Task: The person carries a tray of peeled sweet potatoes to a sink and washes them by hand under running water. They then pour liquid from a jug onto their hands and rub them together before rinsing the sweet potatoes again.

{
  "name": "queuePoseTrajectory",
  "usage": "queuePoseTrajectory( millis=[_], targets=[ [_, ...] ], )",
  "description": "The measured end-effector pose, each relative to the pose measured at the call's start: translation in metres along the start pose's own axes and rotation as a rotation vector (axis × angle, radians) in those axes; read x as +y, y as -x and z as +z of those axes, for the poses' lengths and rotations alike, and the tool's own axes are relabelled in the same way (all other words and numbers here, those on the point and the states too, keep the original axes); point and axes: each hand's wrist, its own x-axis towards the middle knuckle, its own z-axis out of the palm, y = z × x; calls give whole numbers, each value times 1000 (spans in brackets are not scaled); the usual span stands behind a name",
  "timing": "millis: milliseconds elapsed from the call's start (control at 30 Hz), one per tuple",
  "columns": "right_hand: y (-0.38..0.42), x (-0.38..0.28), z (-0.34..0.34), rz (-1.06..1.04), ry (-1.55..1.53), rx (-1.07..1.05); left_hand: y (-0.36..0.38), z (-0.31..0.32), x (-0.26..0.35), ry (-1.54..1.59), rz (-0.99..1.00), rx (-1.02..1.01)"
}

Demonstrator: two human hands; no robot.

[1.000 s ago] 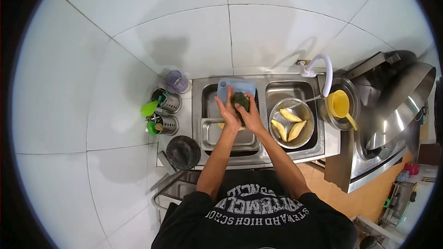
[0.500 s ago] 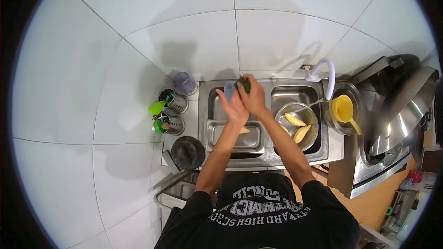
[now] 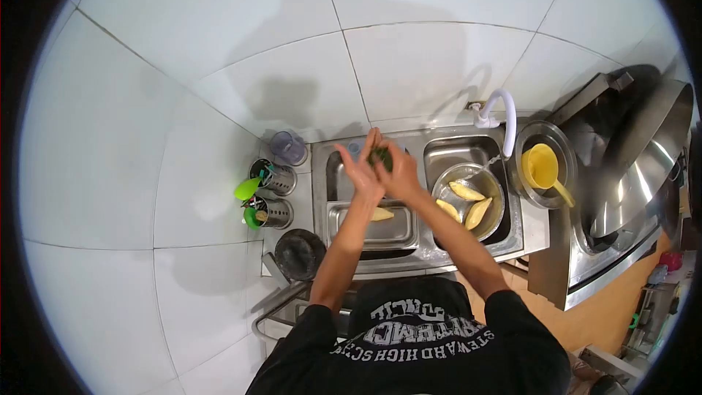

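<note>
Above the left sink basin my two hands meet. My right hand [image 3: 401, 177] has its fingers curled round a dark green scouring pad [image 3: 379, 158] and presses it toward the fingers of my left hand [image 3: 363, 177]. That left hand is open, palm up, with the thumb stretched apart. Below them a steel tray [image 3: 344, 236] lies across the basin, with one pale yellow tapered peeled piece [image 3: 382, 214] in it. To the right, a steel bowl [image 3: 498, 197] holds several similar peeled pieces [image 3: 478, 213] in the other basin.
Water runs from a white faucet [image 3: 500, 102] toward the bowl. A yellow dipper [image 3: 540, 166] rests in a steel basin [image 3: 564, 143] at right, beside large pans [image 3: 643, 168]. Utensil holders [image 3: 278, 213], a clear purple cup [image 3: 289, 148] and a dark stone mortar [image 3: 299, 254] stand at left.
The view has shifted slightly. My right hand and the scouring pad have come lower against my left hand, and more of the piece in the tray shows.
</note>
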Motion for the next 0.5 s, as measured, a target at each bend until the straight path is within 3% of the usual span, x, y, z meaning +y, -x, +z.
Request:
queuePoseTrajectory(
  millis=[33, 100, 200, 233, 267, 333, 400, 467, 500],
  targets=[
    [-9, 18, -6, 150, 63, -34, 9, -1, -7, 89, -91, -174],
    [-36, 39, -18, 429, 113, -55, 14, 9, -24, 62, -91, -231],
    [-13, 13, -15, 291, -40, -21, 1, 9, -13, 96, -131, -303],
    [1, -1, -10, 100, 53, -38, -10, 4, -9, -45, -104, -213],
    [0, -1, -10, 101, 54, -46, -15, 2, -7, -186, -77, -115],
    [-6, 1, -6, 84, 46, -88, -10, -5, -10, -179, -93, -123],
    [-36, 26, -9, 92, 105, -80, 15, 11, -23, -43, -64, -219],
    [-55, 38, -12, 427, 76, -103, 23, 5, -30, 9, -65, -246],
    [-50, 24, -13, 437, 36, -154, 17, -2, -24, -5, -69, -201]
  ],
)
